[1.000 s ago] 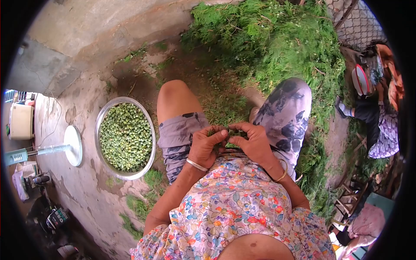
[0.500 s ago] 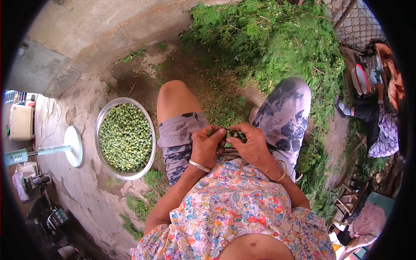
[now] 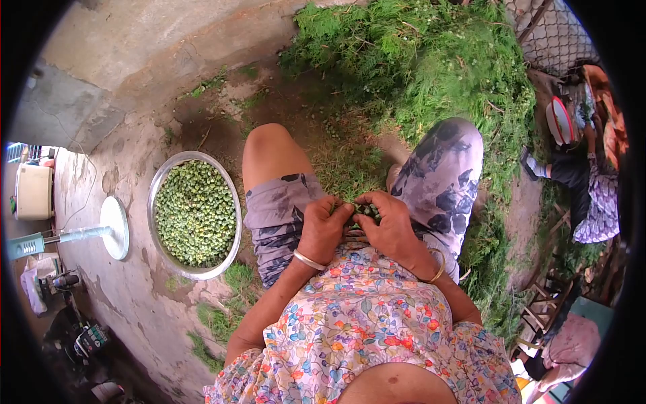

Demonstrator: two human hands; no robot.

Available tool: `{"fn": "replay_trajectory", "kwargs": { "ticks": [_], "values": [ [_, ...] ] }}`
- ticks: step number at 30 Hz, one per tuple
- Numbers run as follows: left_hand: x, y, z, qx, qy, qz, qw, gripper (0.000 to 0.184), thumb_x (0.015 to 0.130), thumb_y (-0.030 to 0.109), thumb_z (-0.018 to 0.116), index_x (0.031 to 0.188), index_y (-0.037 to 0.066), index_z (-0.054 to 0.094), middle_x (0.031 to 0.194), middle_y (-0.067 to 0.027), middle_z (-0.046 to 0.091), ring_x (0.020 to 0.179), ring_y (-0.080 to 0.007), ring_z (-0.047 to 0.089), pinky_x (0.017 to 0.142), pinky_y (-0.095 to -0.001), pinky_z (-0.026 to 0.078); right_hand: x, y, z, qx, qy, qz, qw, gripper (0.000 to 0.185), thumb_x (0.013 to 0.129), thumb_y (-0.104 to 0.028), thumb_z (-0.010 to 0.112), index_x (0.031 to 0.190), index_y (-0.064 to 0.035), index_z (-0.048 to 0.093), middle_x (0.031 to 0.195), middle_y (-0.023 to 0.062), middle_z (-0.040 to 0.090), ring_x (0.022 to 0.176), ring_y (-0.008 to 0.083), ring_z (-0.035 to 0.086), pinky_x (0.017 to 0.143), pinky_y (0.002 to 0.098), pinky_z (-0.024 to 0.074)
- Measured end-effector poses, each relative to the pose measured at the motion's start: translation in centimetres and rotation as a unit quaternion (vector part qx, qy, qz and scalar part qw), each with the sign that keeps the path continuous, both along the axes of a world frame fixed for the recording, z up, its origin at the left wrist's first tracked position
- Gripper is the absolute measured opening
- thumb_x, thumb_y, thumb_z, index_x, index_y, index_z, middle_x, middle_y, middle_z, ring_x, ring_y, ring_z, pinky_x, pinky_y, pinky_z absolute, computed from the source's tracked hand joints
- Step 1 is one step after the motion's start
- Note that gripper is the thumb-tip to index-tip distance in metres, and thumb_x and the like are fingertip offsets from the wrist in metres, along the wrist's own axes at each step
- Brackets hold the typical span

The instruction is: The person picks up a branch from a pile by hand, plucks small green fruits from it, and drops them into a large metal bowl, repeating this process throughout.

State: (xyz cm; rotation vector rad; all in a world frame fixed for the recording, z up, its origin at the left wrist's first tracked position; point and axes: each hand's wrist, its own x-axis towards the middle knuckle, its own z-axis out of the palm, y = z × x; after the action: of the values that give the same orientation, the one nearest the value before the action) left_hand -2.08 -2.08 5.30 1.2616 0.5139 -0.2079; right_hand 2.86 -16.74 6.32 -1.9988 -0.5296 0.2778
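Note:
My left hand [image 3: 321,227] is closed, its thumb and fingers pinched at a small green sprig with round berries [image 3: 365,210]. Close beside it, my right hand [image 3: 390,225] is closed around the same greenery, thumb against the curled fingers. Both hands are held together above my lap, between my knees. Part of the sprig is hidden by the fingers. To the left on the ground stands a round metal basin [image 3: 154,232], filled with small green berries [image 3: 195,212].
A big heap of green branches [image 3: 431,60] lies ahead and to the right. A white fan-like object [image 3: 114,227] stands at the left. At the right edge sits a person in patterned purple clothing [image 3: 597,209] near a red-rimmed basin [image 3: 558,121]. Wire mesh [image 3: 555,40] rises behind.
My left hand has shifted slightly to the right, and its fingers have moved on the sprig. My right hand stays nearly in place, with more of the berries showing than a second ago.

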Motion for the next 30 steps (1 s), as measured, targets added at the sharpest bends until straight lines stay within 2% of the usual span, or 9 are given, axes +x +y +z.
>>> {"fn": "replay_trajectory", "kwargs": {
  "ticks": [3,5,8,12,14,21,23,27,30],
  "values": [
    [0.0,-0.2,0.2,0.068,-0.016,-0.007,0.998,0.014,0.088,0.012,0.058,0.083,-0.001,0.059,0.062,-0.0006,0.055,0.048,-0.006,0.046,0.041,-0.02,0.035,0.0,-0.1,0.2,-0.004,-0.041,-0.005,0.999,0.024,0.073,-0.005,0.067,0.095,0.0035,0.06,0.087,0.0183,0.064,0.076,0.0269,0.064,0.067,0.033,0.0498],
    [-0.1,-0.2,0.6,-0.036,0.003,0.021,0.999,0.013,0.087,0.011,0.058,0.081,0.0,0.058,0.062,-0.0014,0.054,0.049,-0.0066,0.045,0.041,-0.0207,0.033,0.3,-0.3,1.1,0.054,0.101,-0.009,0.993,0.021,0.075,-0.005,0.064,0.093,0.0042,0.06,0.081,0.0117,0.064,0.067,0.0163,0.061,0.06,0.0288,0.0485],
    [-0.2,-0.1,1.1,-0.181,0.013,0.04,0.983,0.012,0.086,0.012,0.059,0.082,0.001,0.057,0.062,-0.0016,0.053,0.051,-0.0069,0.045,0.041,-0.0206,0.034,0.7,-0.5,0.3,0.133,0.158,0.003,0.978,0.017,0.077,-0.004,0.062,0.092,0.0041,0.06,0.078,0.005,0.063,0.062,0.0072,0.055,0.053,0.0231,0.0446],
    [-0.2,0.3,1.3,-0.235,0.004,0.032,0.971,0.008,0.087,0.008,0.056,0.084,0.001,0.056,0.067,-0.0053,0.054,0.054,-0.0086,0.045,0.04,-0.0203,0.032,1.6,-1.3,1.1,0.162,0.312,0.007,0.936,0.018,0.076,-0.004,0.063,0.093,0.004,0.06,0.074,0.0022,0.06,0.06,0.0052,0.052,0.048,0.0211,0.04],
    [-0.2,0.7,1.3,-0.306,0.021,0.029,0.951,0.009,0.088,0.009,0.055,0.086,0.0,0.056,0.072,-0.0071,0.054,0.057,-0.0088,0.046,0.041,-0.02,0.032,1.6,-1.4,0.6,0.284,0.433,-0.006,0.855,0.02,0.077,-0.004,0.062,0.095,0.0038,0.059,0.072,0.0011,0.058,0.058,0.0042,0.048,0.046,0.0191,0.0359],
    [0.2,0.9,0.0,-0.338,0.006,0.059,0.939,0.012,0.091,0.012,0.054,0.089,0.0,0.054,0.082,-0.0105,0.056,0.064,-0.0121,0.048,0.048,-0.0239,0.039,1.6,-1.5,0.9,0.407,0.498,-0.021,0.765,0.019,0.081,-0.007,0.057,0.097,0.0036,0.054,0.076,0.0083,0.059,0.057,0.0102,0.051,0.044,0.0199,0.0378],
    [0.1,1.4,-1.8,-0.373,0.0,0.039,0.927,0.023,0.093,0.02,0.052,0.096,-0.003,0.055,0.089,-0.0142,0.059,0.075,-0.0193,0.056,0.062,-0.0321,0.05,1.7,-1.7,0.7,0.394,0.493,-0.031,0.775,0.018,0.081,-0.008,0.054,0.096,0.0031,0.053,0.078,0.0115,0.06,0.058,0.0122,0.053,0.044,0.0212,0.0395],
    [0.6,0.9,-1.6,-0.476,0.024,0.118,0.871,0.043,0.092,0.035,0.053,0.105,-0.005,0.053,0.101,-0.0203,0.057,0.093,-0.0302,0.058,0.081,-0.0417,0.053,1.7,-1.6,0.8,0.44,0.494,-0.028,0.75,0.018,0.081,-0.008,0.054,0.096,0.0029,0.053,0.079,0.0113,0.06,0.059,0.012,0.053,0.044,0.0216,0.0398],
    [0.9,1.1,-0.7,-0.522,-0.005,0.116,0.845,0.067,0.09,0.051,0.048,0.117,-0.01,0.045,0.118,-0.0282,0.048,0.114,-0.0399,0.048,0.101,-0.052,0.039,1.9,-1.5,1.6,0.453,0.52,-0.075,0.72,0.015,0.083,-0.01,0.056,0.092,0.0024,0.055,0.076,0.0107,0.06,0.057,0.0115,0.053,0.042,0.0223,0.0396]
  ]
}}
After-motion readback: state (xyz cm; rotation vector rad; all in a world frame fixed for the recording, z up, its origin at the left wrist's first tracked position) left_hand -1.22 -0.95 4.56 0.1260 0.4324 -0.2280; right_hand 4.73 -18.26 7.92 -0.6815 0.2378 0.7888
